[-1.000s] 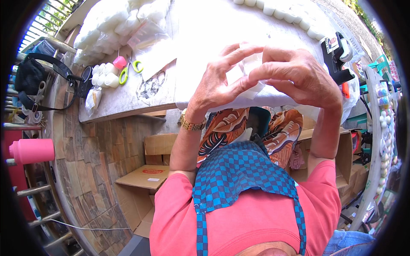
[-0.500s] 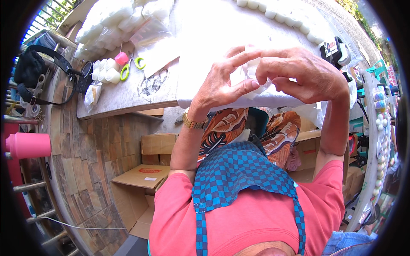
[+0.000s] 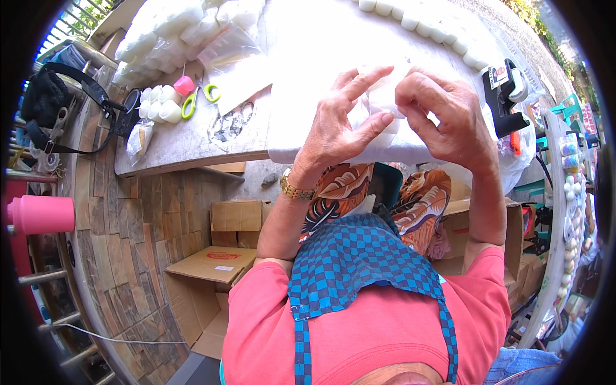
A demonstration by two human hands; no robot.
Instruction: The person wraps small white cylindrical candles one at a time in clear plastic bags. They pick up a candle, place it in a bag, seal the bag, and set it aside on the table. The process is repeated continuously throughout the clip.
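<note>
Over the pale table [image 3: 183,149], the right hand [image 3: 447,115] has drawn off from the left hand [image 3: 343,122], so the white bundle [image 3: 384,101] between them seems less enclosed, left thumb and forefinger apart beside it, right fingertips bunched, on what I cannot tell

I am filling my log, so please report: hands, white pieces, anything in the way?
Left hand spread open at white pieces, contact unclear. Right hand curled, grip unclear. Glare washes out detail. Green-handled scissors lie apart, to the left.
</note>
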